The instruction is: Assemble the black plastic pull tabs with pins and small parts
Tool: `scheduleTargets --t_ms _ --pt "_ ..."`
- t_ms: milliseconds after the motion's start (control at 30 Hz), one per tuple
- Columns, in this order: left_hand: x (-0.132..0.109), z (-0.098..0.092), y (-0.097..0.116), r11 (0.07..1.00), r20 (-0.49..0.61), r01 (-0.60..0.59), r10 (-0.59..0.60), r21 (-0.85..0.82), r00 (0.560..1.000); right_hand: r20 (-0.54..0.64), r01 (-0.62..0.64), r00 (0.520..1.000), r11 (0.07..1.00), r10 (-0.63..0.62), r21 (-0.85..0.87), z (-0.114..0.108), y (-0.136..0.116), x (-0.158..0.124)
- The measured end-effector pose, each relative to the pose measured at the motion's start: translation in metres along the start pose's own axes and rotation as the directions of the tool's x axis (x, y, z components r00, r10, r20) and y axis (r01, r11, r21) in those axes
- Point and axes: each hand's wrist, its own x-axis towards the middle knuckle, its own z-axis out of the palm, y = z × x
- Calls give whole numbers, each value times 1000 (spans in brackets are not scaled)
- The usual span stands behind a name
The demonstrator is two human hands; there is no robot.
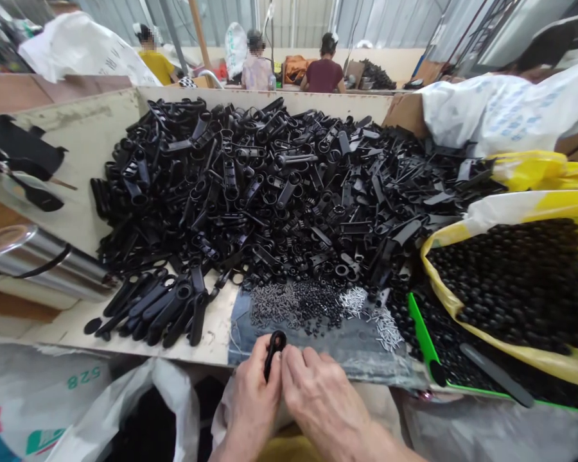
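Observation:
My left hand point(251, 401) and my right hand point(318, 394) meet at the near edge of the table, fingers closed. Between them stands a black plastic handle piece point(273, 350) with a ring end on top; both hands pinch it. Just beyond lies a grey cloth point(351, 350) strewn with small black springs and silver pins point(313, 308). Behind that rises a big heap of black plastic handle parts point(279, 186). A row of several assembled black pieces point(158, 311) lies to the left on the board.
A yellow bag of small black round parts point(515, 282) sits at the right, with a green tray point(426, 346) below it. A metal cylinder point(38, 260) lies at the left. White bags point(77, 398) hang under the table. Three people sit at the back.

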Motion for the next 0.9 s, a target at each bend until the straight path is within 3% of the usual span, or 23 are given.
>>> scheduleTargets --t_ms 67,167,300,400,567,700,900 --pt "1 1 1 999 4 -37 37 20 999 10 -21 1000 999 20 31 -5 -1 2" --pt "2 3 1 992 -2 -23 23 -121 1000 11 -93 996 990 92 102 -8 7 -2" --pt "2 -1 8 914 50 180 -174 -362 983 -143 -188 962 942 234 277 -13 22 -30" --pt "-2 -11 21 804 123 295 -272 -516 955 -246 -172 911 849 330 499 -16 34 -54" --pt "-12 -16 43 643 364 460 -288 -612 886 -51 -273 844 510 534 816 -1 42 -59" --pt "-15 -13 46 655 368 451 -271 -607 889 115 -317 807 262 579 911 13 44 -36" --pt "-18 -9 29 691 260 356 -245 -629 934 151 -228 889 130 433 965 18 41 4"
